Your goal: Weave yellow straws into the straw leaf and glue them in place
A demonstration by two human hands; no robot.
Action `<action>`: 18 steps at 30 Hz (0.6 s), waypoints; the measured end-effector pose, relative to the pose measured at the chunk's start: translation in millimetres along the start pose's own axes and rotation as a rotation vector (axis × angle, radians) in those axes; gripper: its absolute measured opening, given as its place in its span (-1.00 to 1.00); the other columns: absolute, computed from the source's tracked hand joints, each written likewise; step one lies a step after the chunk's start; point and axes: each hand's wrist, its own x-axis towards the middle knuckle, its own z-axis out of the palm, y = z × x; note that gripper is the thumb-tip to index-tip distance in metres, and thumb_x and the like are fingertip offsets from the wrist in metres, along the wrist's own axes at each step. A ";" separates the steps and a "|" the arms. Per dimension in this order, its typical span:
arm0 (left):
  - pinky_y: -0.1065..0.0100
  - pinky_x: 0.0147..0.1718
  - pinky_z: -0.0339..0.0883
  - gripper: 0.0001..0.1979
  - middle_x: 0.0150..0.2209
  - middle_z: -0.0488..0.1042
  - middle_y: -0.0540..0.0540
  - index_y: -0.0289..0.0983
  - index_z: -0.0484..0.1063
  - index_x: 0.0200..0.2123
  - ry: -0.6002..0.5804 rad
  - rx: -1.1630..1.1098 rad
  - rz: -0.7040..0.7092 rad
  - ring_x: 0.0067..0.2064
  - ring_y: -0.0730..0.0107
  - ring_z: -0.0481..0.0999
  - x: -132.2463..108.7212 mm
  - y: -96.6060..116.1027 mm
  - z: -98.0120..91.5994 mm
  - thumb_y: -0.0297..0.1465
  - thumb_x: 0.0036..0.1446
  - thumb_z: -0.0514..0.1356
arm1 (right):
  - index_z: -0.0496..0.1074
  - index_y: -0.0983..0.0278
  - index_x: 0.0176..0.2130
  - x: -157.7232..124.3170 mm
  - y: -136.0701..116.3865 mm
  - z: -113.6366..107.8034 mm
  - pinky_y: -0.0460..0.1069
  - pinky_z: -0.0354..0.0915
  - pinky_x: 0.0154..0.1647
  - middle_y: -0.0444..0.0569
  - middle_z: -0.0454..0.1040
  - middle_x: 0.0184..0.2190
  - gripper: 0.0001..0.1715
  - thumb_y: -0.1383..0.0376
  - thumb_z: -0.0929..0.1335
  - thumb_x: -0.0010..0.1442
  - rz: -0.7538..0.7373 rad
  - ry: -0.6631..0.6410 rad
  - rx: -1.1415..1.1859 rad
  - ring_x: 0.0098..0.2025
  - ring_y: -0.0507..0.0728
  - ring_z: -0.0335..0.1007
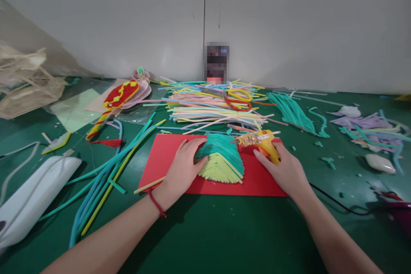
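Note:
On a red sheet point(162, 154) lies a fan-shaped piece of pipe cleaners point(221, 158), teal at the top and yellow-green in V-shaped rows below. My left hand point(184, 165) holds its left edge, with the fingertips on the teal part and the thumb on the lower side. In my right hand point(284, 165) is a yellow hot glue gun point(265, 140), its nozzle pointing left at the piece's upper right edge. A yellow pipe cleaner point(149, 185) pokes out from under my left wrist.
Behind the sheet sits a pile of pastel pipe cleaners point(199, 109) with scissors point(237, 98) on top. Teal pipe cleaners point(290, 111) lie right of it. Long strands point(99, 184) and a white power strip point(45, 197) are left. A black cord point(337, 205) runs right.

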 end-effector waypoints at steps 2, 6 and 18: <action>-0.01 0.18 0.17 -0.60 0.09 0.44 -0.13 -0.20 0.28 0.07 0.006 -0.012 -0.020 0.18 0.20 0.34 0.1 0.4 -0.2 -0.46 0.15 0.19 | 0.39 0.30 -0.04 0.2 0.5 0.4 0.12 0.31 -0.24 0.19 0.51 -0.11 -0.14 -0.27 0.22 -0.07 -0.010 0.008 -0.006 -0.15 0.36 0.45; -0.09 0.22 0.04 -0.62 0.09 0.43 -0.12 -0.17 0.28 0.05 -0.006 -0.027 -0.018 0.22 0.18 0.29 -0.1 1.3 -0.6 -0.47 0.16 0.17 | 0.40 0.28 -0.06 0.5 1.9 2.0 0.12 0.31 -0.27 0.18 0.52 -0.14 -0.15 -0.29 0.22 -0.06 -0.020 0.031 -0.018 -0.18 0.36 0.46; 0.04 0.12 0.30 -0.58 0.08 0.33 -0.13 -0.13 0.31 0.04 0.033 -0.168 0.043 0.14 0.24 0.35 -0.6 7.8 -4.1 -0.61 0.15 0.10 | 0.37 0.31 -0.03 -0.2 -0.5 -0.1 0.13 0.31 -0.21 0.21 0.51 -0.10 -0.14 -0.26 0.22 -0.07 -0.007 -0.010 -0.033 -0.13 0.38 0.45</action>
